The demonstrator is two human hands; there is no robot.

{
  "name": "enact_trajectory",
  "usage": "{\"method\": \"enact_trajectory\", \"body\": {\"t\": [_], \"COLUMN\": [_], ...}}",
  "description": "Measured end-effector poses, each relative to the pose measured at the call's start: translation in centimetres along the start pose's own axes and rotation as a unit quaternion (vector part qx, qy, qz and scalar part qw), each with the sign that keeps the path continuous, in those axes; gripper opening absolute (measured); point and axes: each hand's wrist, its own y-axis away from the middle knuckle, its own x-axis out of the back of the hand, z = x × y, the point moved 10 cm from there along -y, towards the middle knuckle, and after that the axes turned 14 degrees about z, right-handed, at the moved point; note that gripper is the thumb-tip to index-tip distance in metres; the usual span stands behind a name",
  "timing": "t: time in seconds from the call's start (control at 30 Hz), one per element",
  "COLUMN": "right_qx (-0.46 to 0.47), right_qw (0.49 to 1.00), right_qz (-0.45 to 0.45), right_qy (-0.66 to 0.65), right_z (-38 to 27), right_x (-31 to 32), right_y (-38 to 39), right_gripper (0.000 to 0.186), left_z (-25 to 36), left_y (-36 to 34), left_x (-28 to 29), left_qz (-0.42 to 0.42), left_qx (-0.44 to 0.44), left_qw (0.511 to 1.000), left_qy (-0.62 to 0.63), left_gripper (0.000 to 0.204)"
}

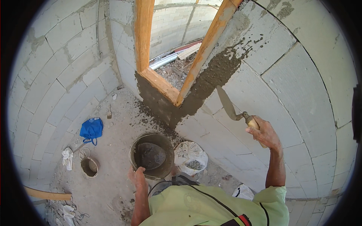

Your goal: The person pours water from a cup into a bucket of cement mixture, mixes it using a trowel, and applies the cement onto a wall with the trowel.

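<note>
My right hand (266, 133) is wrapped round the wooden handle of a trowel (226, 103). The blade points up and left, in front of the block wall (241, 124), and a thin grey film coats it. Down at the left, my left hand (138, 180) grips the near rim of a round bucket (166, 147) with grey mortar (150, 155) in its bottom. Dark wet mortar (217, 71) covers a band of wall along the right side of a wooden frame (162, 84) and continues below its sill.
A white sack (191, 156) with grey material stands right of the bucket. On the dusty floor lie a blue bag (91, 130), a brush (109, 112), a small bucket (90, 167) and a white cloth (67, 158). A wooden board (49, 194) juts in at lower left.
</note>
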Motion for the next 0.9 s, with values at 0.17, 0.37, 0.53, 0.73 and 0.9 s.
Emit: {"method": "enact_trajectory", "body": {"t": [0.17, 0.37, 0.53, 0.73, 0.9], "right_qx": [0.115, 0.186, 0.321, 0.383, 0.337], "right_qw": [0.987, 0.949, 0.911, 0.871, 0.893], "right_qz": [-0.057, -0.169, -0.102, -0.047, -0.185], "right_qy": [0.093, 0.189, 0.238, 0.305, 0.233], "right_z": [-0.4, -3.1, -5.2, -5.9, -3.8], "right_x": [-10.0, -19.7, -23.8, -26.3, -31.3], "right_y": [3.0, 5.5, 6.4, 6.5, 6.8], "right_gripper": [0.049, 0.044, 0.035, 0.038, 0.039], "left_z": [1.4, 2.8, 3.1, 2.2, 2.9], "left_y": [1.4, 2.9, 3.2, 3.0, 3.6], "left_x": [-2.0, -3.7, -4.0, -5.1, -5.7], "left_qz": [-0.033, -0.066, -0.075, -0.1, -0.112], "left_qx": [-0.006, 0.025, 0.012, -0.069, -0.1], "left_qw": [0.999, 0.997, 0.997, 0.992, 0.987], "left_qy": [0.01, 0.024, -0.015, -0.045, -0.053], "left_gripper": [0.033, 0.04, 0.048, 0.058, 0.057]}}
